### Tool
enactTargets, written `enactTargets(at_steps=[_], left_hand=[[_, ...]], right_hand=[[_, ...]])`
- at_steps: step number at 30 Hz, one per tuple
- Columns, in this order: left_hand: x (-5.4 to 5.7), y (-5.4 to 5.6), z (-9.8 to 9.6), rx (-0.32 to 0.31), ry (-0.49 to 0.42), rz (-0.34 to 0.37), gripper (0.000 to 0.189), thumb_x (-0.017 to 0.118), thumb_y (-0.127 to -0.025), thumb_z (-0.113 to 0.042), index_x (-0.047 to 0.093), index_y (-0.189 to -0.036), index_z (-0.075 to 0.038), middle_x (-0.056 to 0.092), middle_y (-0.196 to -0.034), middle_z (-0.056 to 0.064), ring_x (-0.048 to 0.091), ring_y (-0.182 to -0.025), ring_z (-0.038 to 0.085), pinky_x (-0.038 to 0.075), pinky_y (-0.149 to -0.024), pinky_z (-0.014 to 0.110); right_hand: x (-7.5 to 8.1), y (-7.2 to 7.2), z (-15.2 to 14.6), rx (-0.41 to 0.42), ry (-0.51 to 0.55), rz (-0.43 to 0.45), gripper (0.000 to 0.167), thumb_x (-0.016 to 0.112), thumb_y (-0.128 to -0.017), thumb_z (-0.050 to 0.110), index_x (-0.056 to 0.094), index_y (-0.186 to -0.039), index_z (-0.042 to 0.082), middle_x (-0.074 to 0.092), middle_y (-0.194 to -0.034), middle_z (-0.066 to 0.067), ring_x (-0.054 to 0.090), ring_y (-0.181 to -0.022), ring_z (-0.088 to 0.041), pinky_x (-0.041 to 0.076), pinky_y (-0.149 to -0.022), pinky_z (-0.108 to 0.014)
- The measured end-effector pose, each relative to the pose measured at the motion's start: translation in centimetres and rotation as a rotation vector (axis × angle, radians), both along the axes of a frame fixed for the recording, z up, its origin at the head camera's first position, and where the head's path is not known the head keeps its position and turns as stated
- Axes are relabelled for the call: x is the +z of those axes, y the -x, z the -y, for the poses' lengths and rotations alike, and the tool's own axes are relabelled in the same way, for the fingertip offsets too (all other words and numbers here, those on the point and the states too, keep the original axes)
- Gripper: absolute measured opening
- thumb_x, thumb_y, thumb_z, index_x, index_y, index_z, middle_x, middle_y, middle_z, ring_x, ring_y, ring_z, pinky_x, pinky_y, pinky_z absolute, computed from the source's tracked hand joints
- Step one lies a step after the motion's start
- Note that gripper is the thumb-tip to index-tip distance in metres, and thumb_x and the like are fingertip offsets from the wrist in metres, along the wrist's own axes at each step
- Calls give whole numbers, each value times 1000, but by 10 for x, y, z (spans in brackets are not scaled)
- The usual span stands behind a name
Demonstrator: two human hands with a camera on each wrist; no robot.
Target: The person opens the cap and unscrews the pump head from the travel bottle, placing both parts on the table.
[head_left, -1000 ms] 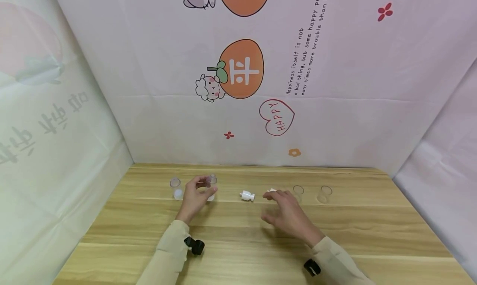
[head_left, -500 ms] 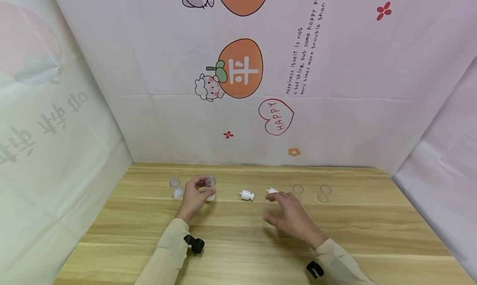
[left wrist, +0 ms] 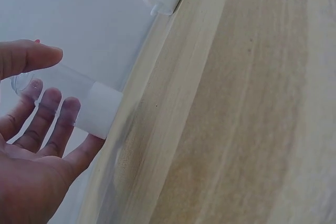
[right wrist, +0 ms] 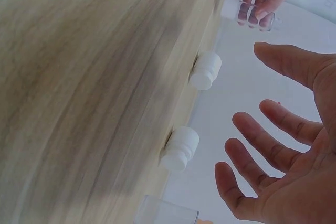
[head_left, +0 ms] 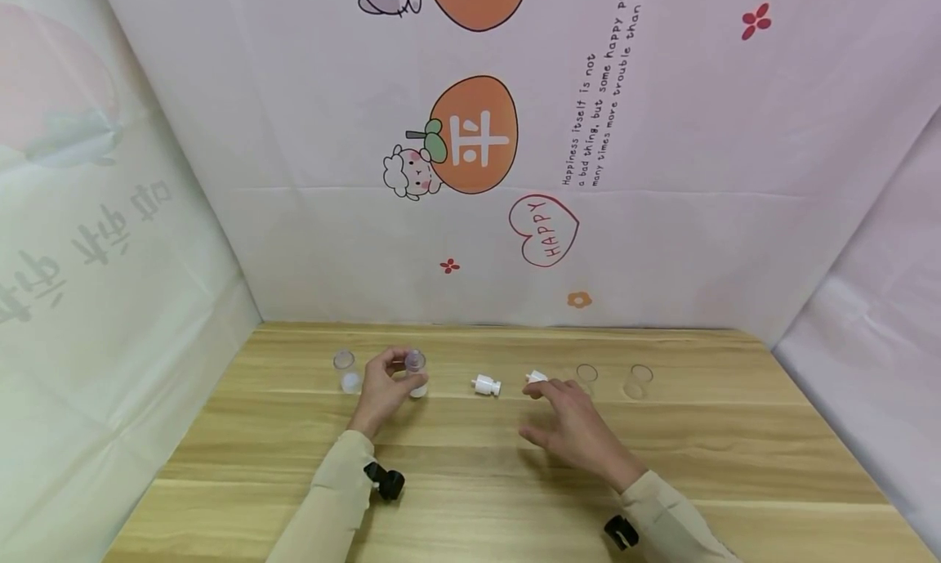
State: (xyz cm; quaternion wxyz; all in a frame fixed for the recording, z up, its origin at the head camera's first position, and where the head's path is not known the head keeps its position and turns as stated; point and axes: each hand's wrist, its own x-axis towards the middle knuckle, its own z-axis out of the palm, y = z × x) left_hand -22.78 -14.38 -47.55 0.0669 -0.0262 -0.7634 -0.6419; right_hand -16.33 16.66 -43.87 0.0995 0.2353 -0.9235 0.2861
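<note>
My left hand (head_left: 382,390) grips a small clear bottle (left wrist: 97,106) with a white bottom part, thumb on one side and fingers on the other. The bottle stands upright, its base right at the tabletop. My right hand (head_left: 577,428) is held above the table with its fingers spread and nothing in them, as the right wrist view (right wrist: 283,166) shows. Close by its fingertips lies a small white plastic pump-like piece (head_left: 536,377), partly hidden by the hand in the head view. A matching white piece (head_left: 486,386) lies on its side between the two hands.
A second clear bottle (head_left: 349,373) with a white bottom stands left of my left hand. Two clear cylindrical covers stand right of the white pieces, the outer cover (head_left: 637,385) in full sight. A printed cloth (head_left: 331,244) hangs behind the wooden table (head_left: 470,498).
The bottle in my left hand has shifted slightly, its top lower than before. My right hand has drawn back a little to the right, uncovering more of the nearby white piece.
</note>
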Motion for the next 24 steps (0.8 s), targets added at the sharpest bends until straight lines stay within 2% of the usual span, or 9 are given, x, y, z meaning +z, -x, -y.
enactTargets(at_steps=[7, 16, 24], left_hand=[[0, -1, 0, -15, -40, -8, 41, 81, -82, 3, 64, -119, 5, 64, -121, 20, 60, -115, 35, 52, -86, 23], [-1, -1, 2, 1, -11, -11, 37, 82, -80, 4, 67, -114, 1, 66, -116, 14, 63, -110, 29, 55, -87, 29], [-3, 0, 4, -2, -9, 4, 38, 82, -79, 3, 67, -114, 1, 66, -116, 14, 62, -111, 30, 54, -89, 31]], right_hand=[[0, 0, 1, -5, -2, -1, 55, 90, -77, 19, 65, -124, 5, 68, -117, -8, 57, -108, -28, 47, -93, -51], [0, 1, 2, -6, -1, 51, 54, 88, -80, 21, 65, -126, 5, 68, -120, -10, 56, -111, -28, 46, -95, -51], [-1, 2, 2, -3, 0, 48, 54, 88, -80, 21, 64, -126, 5, 68, -119, -10, 56, -110, -28, 46, -94, -51]])
